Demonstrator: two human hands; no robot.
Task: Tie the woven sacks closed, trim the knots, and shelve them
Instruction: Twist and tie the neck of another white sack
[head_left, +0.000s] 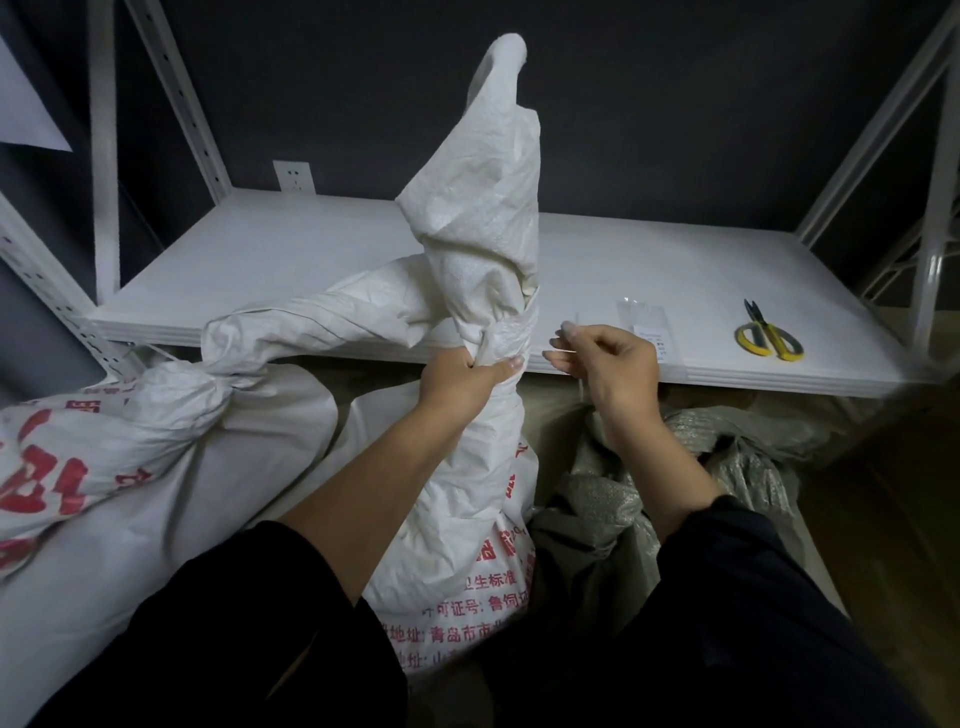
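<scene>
Upright white woven sack (483, 467), neck gripped by curled left hand (460, 378); thin white tie (560, 353) pinched by right hand (610, 364); yellow-handled scissors (770, 339) on shelf (311, 270).

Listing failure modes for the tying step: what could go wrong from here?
The left hand alone grips the gathered neck of the sack; a slip could let it open.
The right hand only pinches the thin tie, which could drop.
The scissors lie near the shelf edge and might get knocked off.
</scene>
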